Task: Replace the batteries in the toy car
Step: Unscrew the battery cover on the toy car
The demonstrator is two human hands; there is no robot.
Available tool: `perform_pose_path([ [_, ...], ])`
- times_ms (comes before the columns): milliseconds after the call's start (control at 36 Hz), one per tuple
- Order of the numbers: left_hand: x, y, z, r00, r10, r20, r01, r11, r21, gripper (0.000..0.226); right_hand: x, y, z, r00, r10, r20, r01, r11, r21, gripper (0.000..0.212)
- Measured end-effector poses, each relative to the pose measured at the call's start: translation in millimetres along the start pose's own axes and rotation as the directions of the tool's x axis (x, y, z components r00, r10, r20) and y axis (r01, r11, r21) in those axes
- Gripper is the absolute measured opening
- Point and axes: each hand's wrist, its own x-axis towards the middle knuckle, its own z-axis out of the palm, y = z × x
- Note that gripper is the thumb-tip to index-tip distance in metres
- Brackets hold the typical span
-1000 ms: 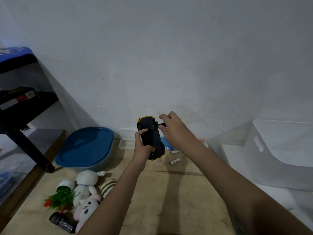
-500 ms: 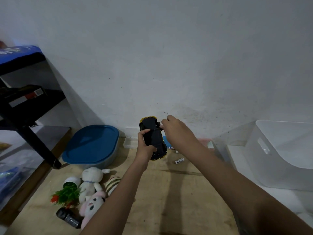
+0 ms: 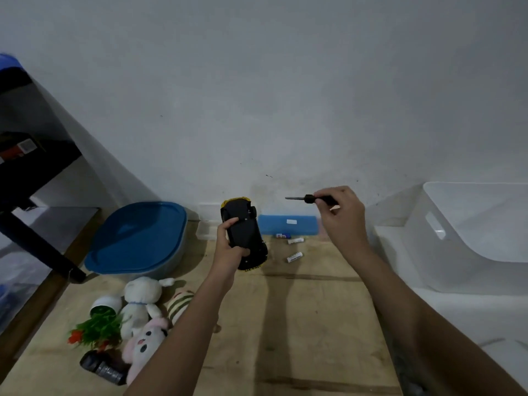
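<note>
Dim room; white wall, wooden floor.

Both bare arms reach forward, each of the two hands closed on something.

The left hand is raised in front of the body, forearm running up from the lower middle of the view, wrist nearly straight; its fingers wrap the near side of the toy car, thumb lying across the dark underside, which faces the camera. The right hand is held a little higher and apart to the right, wrist bent slightly, fingers curled and pinching the handle of a small screwdriver, whose tip points left toward the car without touching it.
</note>
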Motion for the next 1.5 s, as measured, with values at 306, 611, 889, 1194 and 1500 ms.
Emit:
perform_pose_path([
  [306,5.7,-48.2,3.4,0.994,-0.077,0.082,0.079,0.997,-0.014,0.075,-103.6,138.8,-9.8,0.706,0.703,-0.086,-0.702,0.711,0.045,0.005],
  [611,9.6,-64.9,15.9,0.974,-0.066,0.216,0.064,0.998,0.015,0.079,-128.9,157.4,-2.4,0.712,0.679,0.181,-0.587,0.716,-0.378,0.024],
  [889,7.8,-51.8,12.8,0.975,-0.029,0.221,0.027,1.000,0.013,0.077,-90.1,115.9,19.0,0.844,0.456,0.284,-0.381,0.881,-0.280,0.018],
  [1194,3.9,-46.8,3.6,0.969,0.021,0.247,-0.028,0.999,0.026,0.074,-49.0,46.5,78.0,0.838,0.311,0.448,-0.364,0.931,0.034,0.016],
  [1500,0.2,-48.8,-6.2,0.959,0.058,0.279,-0.066,0.998,0.020,0.074,-49.9,35.8,91.1,0.837,0.325,0.440,-0.400,0.913,0.085,0.011],
])
